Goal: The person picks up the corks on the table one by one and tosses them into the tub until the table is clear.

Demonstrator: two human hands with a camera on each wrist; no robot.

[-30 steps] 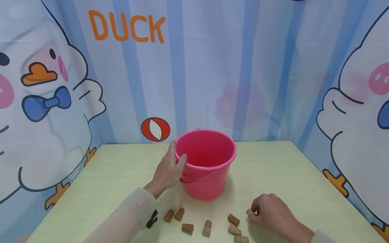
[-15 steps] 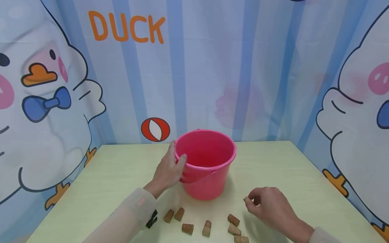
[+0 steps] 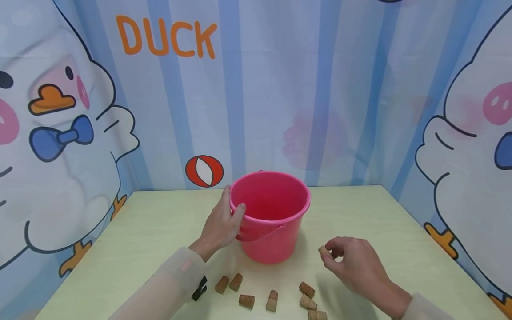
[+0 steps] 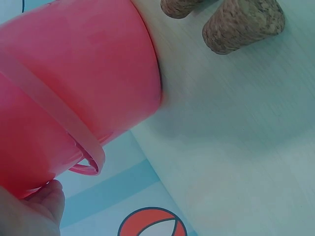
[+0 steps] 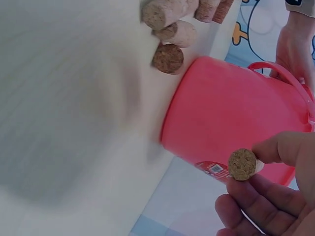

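A pink plastic bucket (image 3: 272, 244) stands upright on the table, its mouth facing up and its thin handle folded down along the side. My left hand (image 3: 219, 226) grips the bucket's rim on the left, thumb over the edge and fingers outside. To the right of the bucket, above the table, my right hand (image 3: 356, 264) pinches a cork (image 5: 242, 164) between thumb and fingers; its round end faces the right wrist camera. Several more corks lie in front of the bucket, among them a dark cork (image 3: 307, 290) and a pale cork (image 3: 308, 302) close together.
The pale yellow-green table (image 3: 160, 213) runs back to a striped blue curtain (image 3: 272, 89) printed with ducks. A small black object (image 3: 199, 289) lies beside the left sleeve, left of two corks. One cork (image 3: 317, 315) lies at the lower edge of the head view.
My right hand has risen off the table and moved slightly away from me with the pinched cork. The left hand and the bucket have stayed in place.
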